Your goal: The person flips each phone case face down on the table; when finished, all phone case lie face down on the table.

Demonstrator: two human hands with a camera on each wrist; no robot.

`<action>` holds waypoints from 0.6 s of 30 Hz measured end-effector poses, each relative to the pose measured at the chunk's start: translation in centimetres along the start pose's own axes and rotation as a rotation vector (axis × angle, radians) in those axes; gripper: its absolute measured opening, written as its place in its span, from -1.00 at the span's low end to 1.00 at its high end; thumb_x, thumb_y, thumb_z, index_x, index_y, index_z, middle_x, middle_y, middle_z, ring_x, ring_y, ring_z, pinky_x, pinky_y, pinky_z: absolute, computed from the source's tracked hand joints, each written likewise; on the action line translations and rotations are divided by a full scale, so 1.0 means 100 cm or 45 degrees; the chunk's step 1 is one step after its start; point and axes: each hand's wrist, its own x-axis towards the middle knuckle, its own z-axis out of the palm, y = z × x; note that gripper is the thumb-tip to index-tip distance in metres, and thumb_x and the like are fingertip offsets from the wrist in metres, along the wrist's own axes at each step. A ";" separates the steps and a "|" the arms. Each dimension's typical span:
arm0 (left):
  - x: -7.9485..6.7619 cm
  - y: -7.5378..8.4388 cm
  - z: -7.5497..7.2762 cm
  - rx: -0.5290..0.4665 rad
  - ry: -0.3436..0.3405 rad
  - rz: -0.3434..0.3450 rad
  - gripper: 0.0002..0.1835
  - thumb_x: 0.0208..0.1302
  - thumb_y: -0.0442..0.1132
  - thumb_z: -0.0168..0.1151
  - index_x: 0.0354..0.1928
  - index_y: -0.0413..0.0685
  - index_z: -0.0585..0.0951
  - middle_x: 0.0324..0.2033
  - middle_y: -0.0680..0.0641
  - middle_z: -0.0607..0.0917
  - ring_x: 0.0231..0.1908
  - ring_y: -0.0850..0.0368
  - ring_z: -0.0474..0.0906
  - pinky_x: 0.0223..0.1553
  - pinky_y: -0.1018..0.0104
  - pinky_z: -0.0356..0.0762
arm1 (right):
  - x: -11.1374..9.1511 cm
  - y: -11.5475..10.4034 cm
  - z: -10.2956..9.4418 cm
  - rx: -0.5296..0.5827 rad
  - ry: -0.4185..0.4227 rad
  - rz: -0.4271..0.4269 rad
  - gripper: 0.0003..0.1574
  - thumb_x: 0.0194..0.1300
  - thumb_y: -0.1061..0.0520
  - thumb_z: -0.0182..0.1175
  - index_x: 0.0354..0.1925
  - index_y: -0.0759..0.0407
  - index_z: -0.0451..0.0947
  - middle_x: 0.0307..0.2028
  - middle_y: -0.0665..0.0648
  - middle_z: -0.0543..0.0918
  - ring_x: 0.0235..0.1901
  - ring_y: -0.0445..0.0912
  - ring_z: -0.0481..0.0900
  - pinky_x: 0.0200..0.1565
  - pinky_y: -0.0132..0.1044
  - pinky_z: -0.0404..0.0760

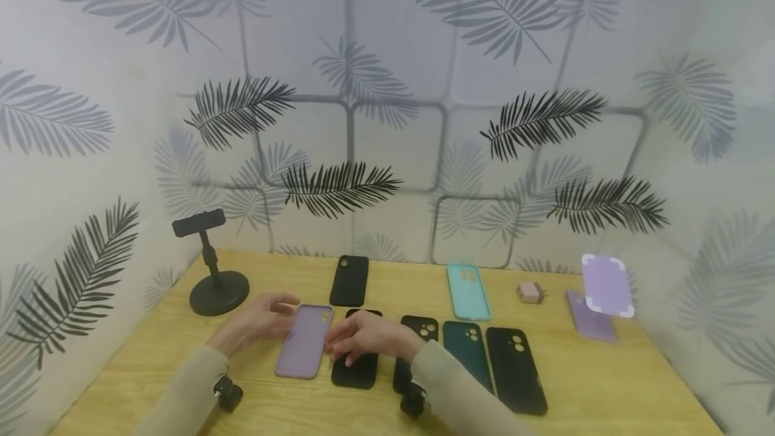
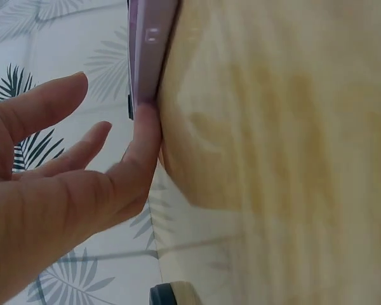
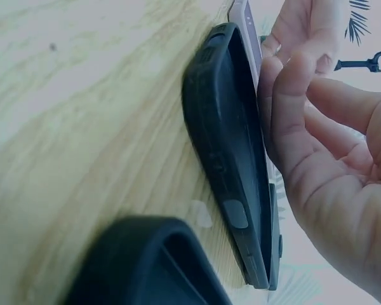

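A lilac phone case [image 1: 305,342] lies flat on the wooden table between the two hands, its hollow side up. My left hand [image 1: 262,321] is at its left edge; in the left wrist view one fingertip touches the side of the lilac case [image 2: 153,51], while thumb and other fingers stay spread. Over a black phone case [image 1: 354,377] hovers my right hand [image 1: 369,336], fingers loosely bent and reaching to the lilac case's right edge. The right wrist view has that black case [image 3: 235,152] beneath the fingers; whether they touch the lilac case, I cannot tell.
Rightward lie another black case [image 1: 402,372], partly behind the right wrist, a dark teal case [image 1: 467,352] and a black one [image 1: 517,370]. Farther back are a black case [image 1: 350,281], a turquoise case [image 1: 469,293], a pink charger [image 1: 530,292], a lilac stand [image 1: 607,284] and a black phone stand [image 1: 219,293].
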 end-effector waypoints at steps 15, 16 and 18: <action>-0.018 -0.001 -0.006 -0.114 -0.130 -0.041 -0.39 0.20 -0.56 0.20 0.31 -0.40 0.29 0.03 -0.40 0.48 -0.14 -0.04 0.63 -0.11 0.03 0.72 | 0.003 -0.005 0.008 0.024 0.037 0.057 -0.58 0.35 0.39 0.14 0.16 0.48 0.50 -0.01 0.38 0.67 -0.04 0.17 0.69 -0.29 -0.28 0.74; -0.018 0.000 -0.006 -0.119 -0.122 -0.054 -0.38 0.20 -0.56 0.21 0.31 -0.38 0.29 0.02 -0.38 0.47 -0.14 -0.03 0.62 -0.11 0.04 0.72 | 0.003 -0.006 0.008 0.029 0.040 0.062 -0.59 0.35 0.39 0.15 0.15 0.48 0.50 -0.02 0.38 0.68 -0.04 0.17 0.69 -0.29 -0.28 0.75; -0.018 -0.001 -0.007 -0.132 -0.125 -0.061 -0.38 0.19 -0.55 0.22 0.31 -0.35 0.31 0.01 -0.34 0.46 -0.14 -0.01 0.59 -0.12 0.07 0.72 | 0.004 -0.007 0.010 0.045 0.044 0.071 -0.59 0.34 0.40 0.15 0.15 0.48 0.51 -0.02 0.38 0.67 -0.03 0.18 0.68 -0.27 -0.27 0.75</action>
